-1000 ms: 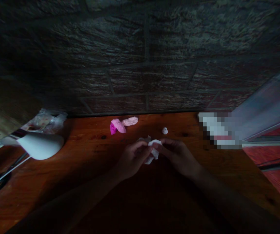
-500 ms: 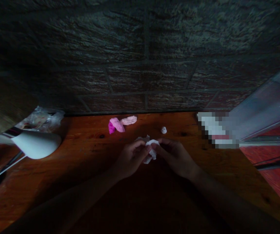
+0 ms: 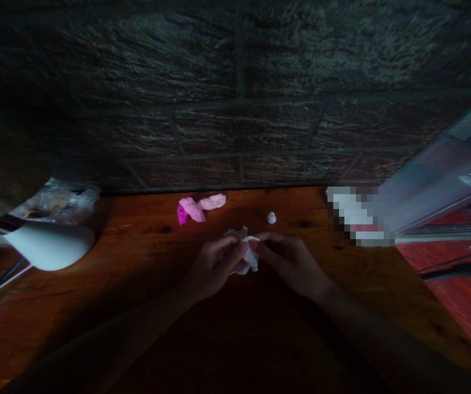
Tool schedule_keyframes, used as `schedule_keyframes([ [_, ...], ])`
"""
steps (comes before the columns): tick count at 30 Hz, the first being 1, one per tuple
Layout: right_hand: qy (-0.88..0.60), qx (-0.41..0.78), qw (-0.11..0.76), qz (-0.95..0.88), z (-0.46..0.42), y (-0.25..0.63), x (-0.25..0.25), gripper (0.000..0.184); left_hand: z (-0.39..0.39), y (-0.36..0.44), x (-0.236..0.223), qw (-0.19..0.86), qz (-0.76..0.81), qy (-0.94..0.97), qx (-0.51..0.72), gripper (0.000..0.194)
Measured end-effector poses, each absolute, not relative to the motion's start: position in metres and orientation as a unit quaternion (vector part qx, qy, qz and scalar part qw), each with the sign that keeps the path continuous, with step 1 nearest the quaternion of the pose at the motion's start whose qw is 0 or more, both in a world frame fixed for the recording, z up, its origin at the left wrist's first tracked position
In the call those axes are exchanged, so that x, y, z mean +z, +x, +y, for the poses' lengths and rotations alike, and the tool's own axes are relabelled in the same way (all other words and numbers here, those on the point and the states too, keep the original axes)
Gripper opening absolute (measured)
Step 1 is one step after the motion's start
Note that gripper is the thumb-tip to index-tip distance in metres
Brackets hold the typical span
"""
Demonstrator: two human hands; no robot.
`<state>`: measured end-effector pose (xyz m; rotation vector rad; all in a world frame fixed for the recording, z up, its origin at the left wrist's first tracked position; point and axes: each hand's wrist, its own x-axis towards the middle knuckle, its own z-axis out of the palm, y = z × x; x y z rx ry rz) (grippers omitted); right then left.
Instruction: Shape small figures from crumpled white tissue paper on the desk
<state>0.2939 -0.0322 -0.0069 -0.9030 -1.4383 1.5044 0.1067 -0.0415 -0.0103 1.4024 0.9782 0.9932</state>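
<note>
Over the middle of a reddish wooden table (image 3: 137,284), both of my hands pinch one crumpled white piece of paper or tissue (image 3: 248,257). My left hand (image 3: 214,265) grips its left side with curled fingers. My right hand (image 3: 288,260) grips its right side, fingertips touching the white piece. Beyond the hands, near the wall, lie a pink and magenta crumpled lump (image 3: 196,208) and a tiny white lump (image 3: 271,218).
A dark brick wall (image 3: 235,98) rises right behind the table. A white lamp head (image 3: 49,246) with a cord hangs over the left side, with crinkled clear plastic (image 3: 61,200) behind it. A blurred white object (image 3: 356,219) and a slanted glass pane (image 3: 444,175) stand at the right.
My hands stay together on the white piece, working it slightly. The view has shifted a little, so everything sits slightly further left.
</note>
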Motion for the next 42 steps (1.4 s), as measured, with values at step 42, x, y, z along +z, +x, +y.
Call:
schedule_keyframes([
  [42, -0.375, 0.594, 0.414, -0.579, -0.0337, 0.2944, -0.0042, 0.027, -0.036, 0.1026, -0.0143, 0.53, 0.444, 0.56, 0.457, 0.039],
])
